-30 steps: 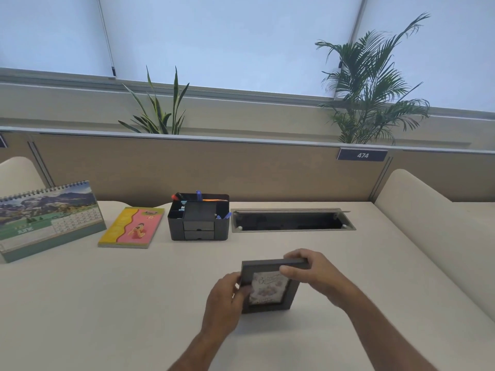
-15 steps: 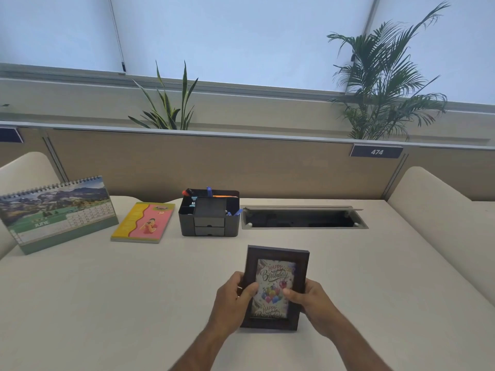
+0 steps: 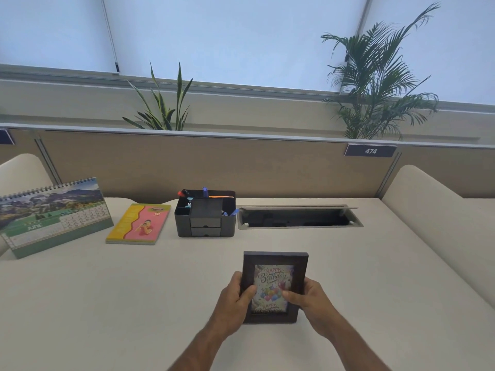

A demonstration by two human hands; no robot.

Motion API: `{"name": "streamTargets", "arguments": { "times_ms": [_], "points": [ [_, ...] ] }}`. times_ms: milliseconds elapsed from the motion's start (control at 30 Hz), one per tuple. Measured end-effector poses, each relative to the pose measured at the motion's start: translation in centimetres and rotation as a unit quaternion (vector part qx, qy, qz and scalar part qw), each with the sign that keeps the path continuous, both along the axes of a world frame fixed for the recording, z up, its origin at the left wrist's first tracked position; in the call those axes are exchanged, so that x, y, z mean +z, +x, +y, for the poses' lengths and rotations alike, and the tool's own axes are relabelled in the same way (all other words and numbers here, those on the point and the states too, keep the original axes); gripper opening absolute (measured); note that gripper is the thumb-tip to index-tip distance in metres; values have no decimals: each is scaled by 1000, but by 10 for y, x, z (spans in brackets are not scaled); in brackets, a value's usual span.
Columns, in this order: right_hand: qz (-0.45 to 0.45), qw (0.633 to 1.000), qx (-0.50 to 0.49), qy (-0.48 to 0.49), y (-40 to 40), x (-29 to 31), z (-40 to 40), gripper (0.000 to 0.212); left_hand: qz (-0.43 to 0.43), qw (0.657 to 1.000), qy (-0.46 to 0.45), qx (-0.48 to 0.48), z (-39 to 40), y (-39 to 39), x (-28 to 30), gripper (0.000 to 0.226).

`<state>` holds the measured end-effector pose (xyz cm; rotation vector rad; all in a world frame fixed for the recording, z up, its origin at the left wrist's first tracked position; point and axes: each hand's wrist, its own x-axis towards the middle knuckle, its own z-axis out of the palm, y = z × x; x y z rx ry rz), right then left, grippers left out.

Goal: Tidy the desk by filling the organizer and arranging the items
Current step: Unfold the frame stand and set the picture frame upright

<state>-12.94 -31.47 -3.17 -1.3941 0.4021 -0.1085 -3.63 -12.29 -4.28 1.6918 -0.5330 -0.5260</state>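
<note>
Left hand (image 3: 235, 298) and right hand (image 3: 304, 297) grip the picture frame (image 3: 274, 286) upright, seemingly on the desk (image 3: 107, 303).

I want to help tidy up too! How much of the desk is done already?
Mostly done, it looks like. The organizer already holds pens, and the calendar and notebook sit in a row beside it. Right now both hands, left and right, hold the frame upright near the front of the desk. What seems left is setting the frame in its place.
</note>
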Motion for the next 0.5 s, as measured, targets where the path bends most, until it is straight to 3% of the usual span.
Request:
{"name": "streamTargets", "arguments": {
  "times_ms": [400, 500],
  "points": [
    [35, 997, 44, -43, -21, -19, -16, 39, 28, 999, -21, -13, 1, 5, -2, 16],
    [48, 996, 46, -63, -21, -21, -19, 37, 32, 999, -24, -9, -3, 7, -2, 23]
  ]
}}
